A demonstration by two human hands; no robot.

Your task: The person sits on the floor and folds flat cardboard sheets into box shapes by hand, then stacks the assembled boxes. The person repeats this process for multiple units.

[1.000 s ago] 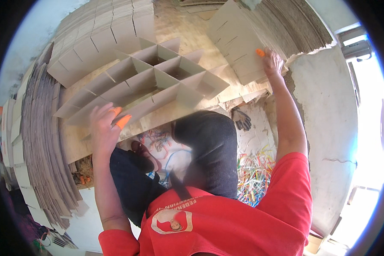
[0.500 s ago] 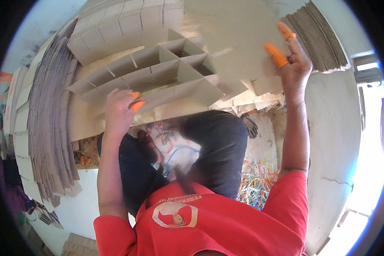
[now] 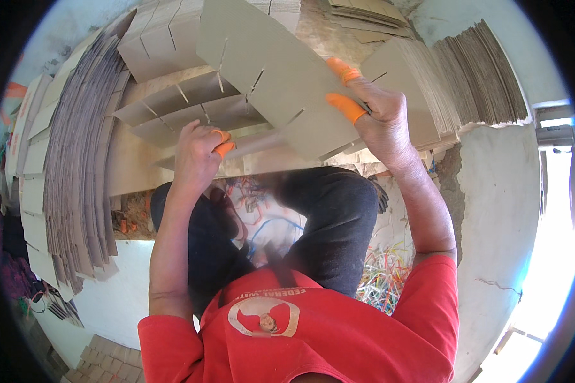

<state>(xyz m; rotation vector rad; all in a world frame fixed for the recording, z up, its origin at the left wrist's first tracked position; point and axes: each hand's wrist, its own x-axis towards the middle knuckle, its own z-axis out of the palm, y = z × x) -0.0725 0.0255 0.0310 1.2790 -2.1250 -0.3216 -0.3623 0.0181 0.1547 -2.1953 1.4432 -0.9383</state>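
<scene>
My right hand [image 3: 382,118], with orange rubber covers on two digits, grips the lower right edge of a large slotted cardboard sheet [image 3: 271,80]. That sheet slants over the work board, its far corner raised. Curled at the near side of several long slotted cardboard strips [image 3: 179,96], my left hand [image 3: 203,153] also wears orange covers and seems to pinch the nearest strip; its exact hold is partly hidden. The strips stand roughly parallel on the wooden board [image 3: 131,172], and the sheet covers their right ends.
Tall cardboard stacks stand on the left [image 3: 76,166] and far right [image 3: 482,76]. Another slotted stack [image 3: 163,38] sits behind the strips, and a sheet pile [image 3: 412,83] lies beside my right hand. Colourful strapping scraps [image 3: 383,281] lie on the floor by my legs.
My right hand has moved left and nearer, and now holds the slotted sheet. The divider's open cells at right are no longer visible. My left hand has shifted slightly right.
</scene>
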